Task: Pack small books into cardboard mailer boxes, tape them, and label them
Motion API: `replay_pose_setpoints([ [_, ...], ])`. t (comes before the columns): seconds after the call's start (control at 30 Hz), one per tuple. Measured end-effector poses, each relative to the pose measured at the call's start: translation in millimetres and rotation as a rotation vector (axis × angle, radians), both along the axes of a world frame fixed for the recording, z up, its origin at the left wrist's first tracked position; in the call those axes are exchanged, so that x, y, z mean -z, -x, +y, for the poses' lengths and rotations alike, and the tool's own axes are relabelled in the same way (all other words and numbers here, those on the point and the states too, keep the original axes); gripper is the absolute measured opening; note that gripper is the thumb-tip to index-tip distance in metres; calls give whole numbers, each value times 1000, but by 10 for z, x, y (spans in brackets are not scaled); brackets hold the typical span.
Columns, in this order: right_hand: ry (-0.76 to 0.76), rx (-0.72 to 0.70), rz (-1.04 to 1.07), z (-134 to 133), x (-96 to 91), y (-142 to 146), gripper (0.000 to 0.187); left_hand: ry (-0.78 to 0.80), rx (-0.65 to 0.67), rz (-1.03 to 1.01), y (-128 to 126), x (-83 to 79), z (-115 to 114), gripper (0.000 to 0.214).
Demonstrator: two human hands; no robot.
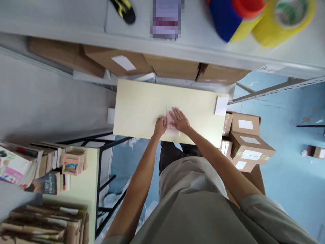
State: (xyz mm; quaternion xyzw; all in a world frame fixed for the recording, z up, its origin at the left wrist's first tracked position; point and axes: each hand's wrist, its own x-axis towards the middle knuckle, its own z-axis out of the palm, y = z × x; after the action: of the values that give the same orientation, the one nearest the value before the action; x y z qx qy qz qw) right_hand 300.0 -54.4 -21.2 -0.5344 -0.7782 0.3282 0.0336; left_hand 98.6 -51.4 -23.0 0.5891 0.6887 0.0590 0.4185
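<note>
A small pink book or booklet (170, 126) lies on the pale yellow tabletop (137, 108), with what looks like clear film showing past its edges. My right hand (180, 120) rests flat across it, fingers stretched and spread. At the book's left edge, my left hand (160, 126) has its fingers curled in, and they seem to pinch the edge or the film there. Part of the book's cover is hidden under my right hand.
A white stack, perhaps labels (221, 105), sits at the table's right end. Cardboard boxes (245, 135) stand to the right. Above, a grey shelf (193, 47) holds yellow tape rolls (281, 30) and a black-yellow tool (124, 12). Books (50, 162) lie on the left.
</note>
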Motion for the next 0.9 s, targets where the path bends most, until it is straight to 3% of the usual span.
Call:
replay_pose_setpoints([
  [0.13,-39,51,-13,-98,-315,9,80,-48,55,56,-65,-467,69,44],
  [0.3,-174,169,22,-185,-916,-183,79,-235,-8,-20,-356,-1102,224,26],
  [0.43,-275,237,44,30,-1490,-309,83,-459,6,-130,-641,-1704,557,15],
  [0.57,-399,263,68,395,-2051,-226,86,-692,-50,-264,-751,-2255,930,10],
  [0.73,-532,231,119,880,-2591,121,89,-847,-85,-333,-530,-2716,1209,16],
  [0.9,-631,183,220,1525,-2841,608,84,-1003,-101,-388,-43,-3028,1416,21],
])
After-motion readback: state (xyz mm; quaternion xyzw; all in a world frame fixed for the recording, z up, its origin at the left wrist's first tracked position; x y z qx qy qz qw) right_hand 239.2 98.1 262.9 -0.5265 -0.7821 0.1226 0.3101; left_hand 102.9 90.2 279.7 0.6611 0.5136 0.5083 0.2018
